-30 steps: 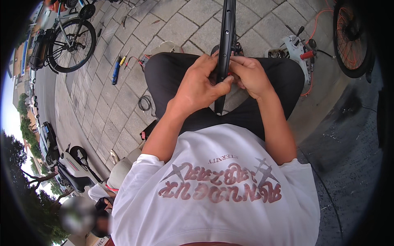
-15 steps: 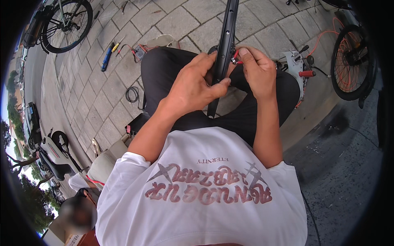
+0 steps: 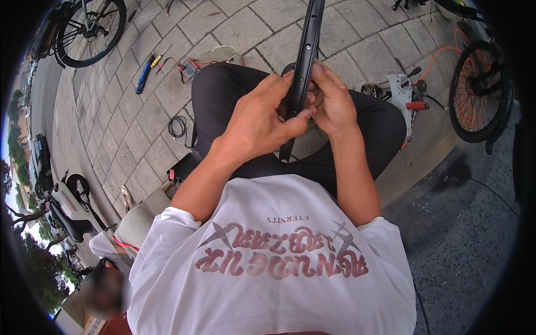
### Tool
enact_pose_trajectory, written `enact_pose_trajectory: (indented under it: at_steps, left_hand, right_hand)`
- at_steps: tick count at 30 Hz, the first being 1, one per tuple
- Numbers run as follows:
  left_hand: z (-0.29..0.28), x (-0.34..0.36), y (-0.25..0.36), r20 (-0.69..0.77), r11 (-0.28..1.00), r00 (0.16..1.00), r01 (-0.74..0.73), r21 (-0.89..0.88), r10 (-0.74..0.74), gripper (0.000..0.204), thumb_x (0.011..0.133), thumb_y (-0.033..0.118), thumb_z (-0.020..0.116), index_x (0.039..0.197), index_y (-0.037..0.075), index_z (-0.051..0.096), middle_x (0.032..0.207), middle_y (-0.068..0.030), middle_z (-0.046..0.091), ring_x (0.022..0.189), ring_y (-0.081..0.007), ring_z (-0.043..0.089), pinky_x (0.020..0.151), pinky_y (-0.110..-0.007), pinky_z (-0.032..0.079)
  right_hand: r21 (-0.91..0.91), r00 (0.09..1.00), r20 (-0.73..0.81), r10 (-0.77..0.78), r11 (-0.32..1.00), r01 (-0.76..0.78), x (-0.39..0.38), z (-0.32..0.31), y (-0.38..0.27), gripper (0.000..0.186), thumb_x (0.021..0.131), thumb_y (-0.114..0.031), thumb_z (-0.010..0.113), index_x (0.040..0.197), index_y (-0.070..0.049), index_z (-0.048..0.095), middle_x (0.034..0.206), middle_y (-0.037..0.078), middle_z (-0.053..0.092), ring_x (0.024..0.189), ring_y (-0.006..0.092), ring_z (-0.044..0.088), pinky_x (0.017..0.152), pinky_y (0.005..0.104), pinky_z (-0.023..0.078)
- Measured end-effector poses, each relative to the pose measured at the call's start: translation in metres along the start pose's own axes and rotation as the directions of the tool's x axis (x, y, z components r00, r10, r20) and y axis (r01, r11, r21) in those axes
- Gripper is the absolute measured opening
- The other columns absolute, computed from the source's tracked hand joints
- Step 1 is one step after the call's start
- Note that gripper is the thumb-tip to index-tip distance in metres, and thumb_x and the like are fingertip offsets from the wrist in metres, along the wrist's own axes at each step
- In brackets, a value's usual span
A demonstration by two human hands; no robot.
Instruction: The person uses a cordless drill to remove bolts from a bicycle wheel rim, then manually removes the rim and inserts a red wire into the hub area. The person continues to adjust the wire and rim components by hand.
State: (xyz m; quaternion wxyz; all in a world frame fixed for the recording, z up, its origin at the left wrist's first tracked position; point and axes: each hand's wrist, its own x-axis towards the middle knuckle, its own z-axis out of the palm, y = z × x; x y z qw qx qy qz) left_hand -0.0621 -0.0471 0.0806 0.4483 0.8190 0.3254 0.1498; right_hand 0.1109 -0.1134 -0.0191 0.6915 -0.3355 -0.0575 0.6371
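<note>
A long black bar with small round fittings along its face, which looks like a bicycle wheel rim (image 3: 309, 47) seen edge-on, stands upright between my knees. From the left, my left hand (image 3: 258, 117) grips it, thumb on the near face and fingers against its left side. My right hand (image 3: 336, 103) is closed at the rim's right side, fingertips bent inward and touching or nearly touching it. Whatever those fingers pinch is hidden behind them and the rim; the small red tool seen earlier does not show now.
Left on the paving lie a blue-handled tool (image 3: 143, 77), a yellow-handled screwdriver (image 3: 160, 57), a meter (image 3: 190, 68) and a coiled black cable (image 3: 177, 127). Right of my knee stands a grey metal frame with a red grip (image 3: 416, 105). A bicycle wheel (image 3: 479, 92) and orange cord lie beyond.
My right hand has moved left, in against the rim. The small red tool at its fingertips has gone out of sight. My left hand keeps its grip.
</note>
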Motion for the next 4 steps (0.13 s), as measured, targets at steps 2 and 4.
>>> enact_pose_trajectory:
  at_steps: [2,4]
  left_hand:
    - [-0.0006,-0.0017,0.0018,-0.023,1.000,1.000,-0.004,-0.004,0.004,0.056,0.083,0.013,0.085,0.135,0.003,0.067,0.093,-0.0066,0.059,0.076,-0.0178,0.059,0.070,-0.032,0.052]
    - [-0.0013,-0.0031,0.0022,-0.028,1.000,1.000,0.005,-0.017,-0.005,0.057,0.083,0.015,0.085,0.137,0.007,0.068,0.096,-0.0078,0.061,0.078,-0.0187,0.061,0.072,-0.032,0.054]
  right_hand:
    - [-0.010,0.999,0.035,0.025,1.000,-0.025,0.0021,-0.0017,0.0006,0.029,0.110,-0.028,0.063,0.132,-0.010,0.068,0.088,0.001,0.066,0.064,0.0102,0.060,0.047,0.0246,0.043]
    - [-0.029,0.996,0.077,0.055,0.998,-0.053,0.0046,-0.0037,0.0014,0.030,0.109,-0.028,0.063,0.135,-0.011,0.067,0.094,0.003,0.070,0.066,0.0110,0.063,0.046,0.0252,0.044]
